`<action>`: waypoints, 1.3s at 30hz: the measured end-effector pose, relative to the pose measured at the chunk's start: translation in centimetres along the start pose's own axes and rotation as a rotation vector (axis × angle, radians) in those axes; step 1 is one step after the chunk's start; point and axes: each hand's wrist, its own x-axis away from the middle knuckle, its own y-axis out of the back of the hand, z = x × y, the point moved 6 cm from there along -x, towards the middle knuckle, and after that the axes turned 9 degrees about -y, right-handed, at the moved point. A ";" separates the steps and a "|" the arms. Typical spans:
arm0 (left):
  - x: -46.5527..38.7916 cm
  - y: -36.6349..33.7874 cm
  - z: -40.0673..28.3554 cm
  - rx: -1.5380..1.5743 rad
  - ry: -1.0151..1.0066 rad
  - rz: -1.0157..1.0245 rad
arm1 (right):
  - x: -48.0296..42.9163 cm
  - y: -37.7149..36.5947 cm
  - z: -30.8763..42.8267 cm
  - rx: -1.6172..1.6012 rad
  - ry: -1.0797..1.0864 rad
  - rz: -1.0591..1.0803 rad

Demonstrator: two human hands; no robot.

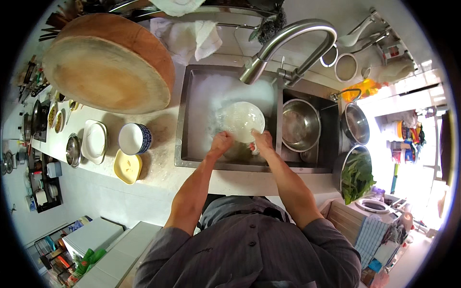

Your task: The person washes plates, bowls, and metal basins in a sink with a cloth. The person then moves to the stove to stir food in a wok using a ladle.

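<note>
A wet, shiny white dish (242,117), a shallow bowl or plate, is held over the left basin of a stainless steel sink (183,118). My right hand (264,141) grips its near right rim, thumb on top. Something pale shows under those fingers, too small to name. At the near left rim my left hand (221,142) is closed on the dish's edge; its fingertips are partly blurred. Cloudy, sudsy water (212,86) lies in the basin around the dish. Above arches a steel faucet (306,27), its spout behind the dish.
A steel bowl (300,126) sits in the right basin. On the left counter are stacked blue-patterned bowls (132,138), a yellow dish (128,166), white plates (95,140) and a large round wooden chopping block (108,72). A pot of leafy greens (356,176) stands at the right.
</note>
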 end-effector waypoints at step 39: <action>8.7 7.2 -4.1 0.428 -0.259 -0.291 | 5.1 -4.3 1.8 0.131 0.170 0.457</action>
